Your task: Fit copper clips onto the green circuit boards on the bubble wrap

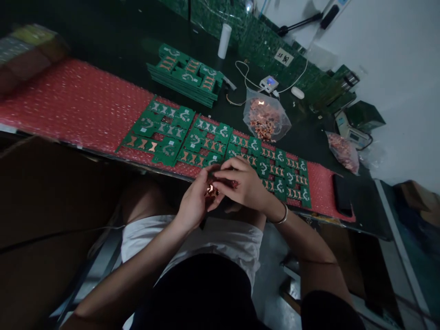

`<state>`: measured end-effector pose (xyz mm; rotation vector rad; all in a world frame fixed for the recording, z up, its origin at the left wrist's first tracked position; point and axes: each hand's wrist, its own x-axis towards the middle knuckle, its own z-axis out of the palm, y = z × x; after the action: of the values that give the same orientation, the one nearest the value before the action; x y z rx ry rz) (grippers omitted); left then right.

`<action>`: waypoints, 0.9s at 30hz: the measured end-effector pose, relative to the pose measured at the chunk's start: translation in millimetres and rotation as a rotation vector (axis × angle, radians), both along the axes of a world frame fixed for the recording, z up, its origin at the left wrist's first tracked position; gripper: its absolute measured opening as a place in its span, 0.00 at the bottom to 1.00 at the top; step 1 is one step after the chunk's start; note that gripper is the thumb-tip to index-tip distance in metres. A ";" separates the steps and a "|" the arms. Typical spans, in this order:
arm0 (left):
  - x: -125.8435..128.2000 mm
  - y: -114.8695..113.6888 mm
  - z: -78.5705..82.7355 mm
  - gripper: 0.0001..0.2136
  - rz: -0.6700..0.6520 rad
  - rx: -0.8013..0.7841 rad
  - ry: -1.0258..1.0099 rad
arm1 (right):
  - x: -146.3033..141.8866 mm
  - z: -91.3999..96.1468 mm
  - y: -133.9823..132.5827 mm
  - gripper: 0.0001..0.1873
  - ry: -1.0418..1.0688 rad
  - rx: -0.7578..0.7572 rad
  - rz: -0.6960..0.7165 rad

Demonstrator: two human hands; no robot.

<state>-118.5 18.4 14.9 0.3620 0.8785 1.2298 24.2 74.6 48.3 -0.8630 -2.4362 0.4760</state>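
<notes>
My left hand (195, 201) is cupped in front of the table edge and holds several small copper pieces (210, 189). Above it, my right hand (245, 185) has its fingers bent together over the same pieces; what sits at its fingertips is hidden. Just beyond my hands lies a row of green circuit boards (165, 129) on red bubble wrap (82, 103). Bow-tie-shaped copper pieces (141, 143) cover some pads on the leftmost board, while other pads there look silver. Boards farther right carry copper pieces in more rows. My right hand partly hides one board.
Behind the row stands a stack of green boards (185, 78). An open plastic bag of copper pieces (266, 117) lies right of it, near a white cylinder (224, 42) and a cabled white box (268, 83). A second bag (343, 151) and a black phone (342, 195) lie right.
</notes>
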 end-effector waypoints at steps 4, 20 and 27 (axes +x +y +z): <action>0.5 -2.1 0.6 0.29 -0.009 -0.011 0.002 | -0.1 -2.5 -3.6 0.06 -0.063 0.021 0.012; -1.3 -1.8 -0.9 0.13 -0.012 0.092 0.030 | 14.0 0.2 -14.1 0.07 0.206 0.069 -0.030; 2.8 -3.1 -2.6 0.11 0.066 0.073 0.191 | 14.8 -2.0 -9.6 0.05 0.105 0.166 -0.035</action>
<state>-115.7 15.3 12.3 0.5191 1.0171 1.3059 39.0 64.9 46.3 -0.7889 -2.3231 0.2938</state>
